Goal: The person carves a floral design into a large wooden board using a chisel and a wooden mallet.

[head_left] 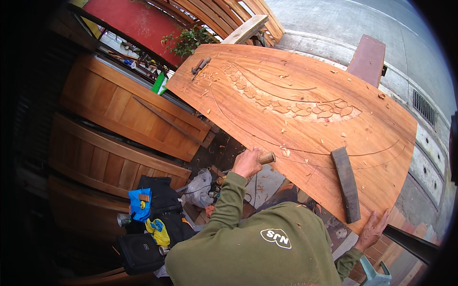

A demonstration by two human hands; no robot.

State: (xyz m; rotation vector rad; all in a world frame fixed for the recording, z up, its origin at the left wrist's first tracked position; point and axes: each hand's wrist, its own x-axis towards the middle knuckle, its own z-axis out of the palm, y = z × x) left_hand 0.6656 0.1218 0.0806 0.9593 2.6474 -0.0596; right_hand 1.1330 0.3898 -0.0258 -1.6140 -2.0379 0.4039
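Observation:
A large reddish-brown wooden panel [305,138] spreads in front of me, with a carved band of leaves and flowers [296,107] and long curved grooves. At the panel's near edge, my left hand [247,163] is closed round a thick, round wooden handle [268,158]; the rest of that tool is hidden. My right hand [373,230] lies at the panel's near right corner, fingers stretched over the wood and holding nothing. Between my hands, a dark, slightly curved wooden block [346,185] rests on the panel. A hammer [201,66] lies at its far left end.
Wood chips are scattered over the panel. Panelled wooden doors [133,112] lean at the left. Below them are a black speaker-like box [140,252], a blue bag [140,205] and a clear plastic bag [198,188]. A brown plank [367,59] juts out beyond the panel toward the road.

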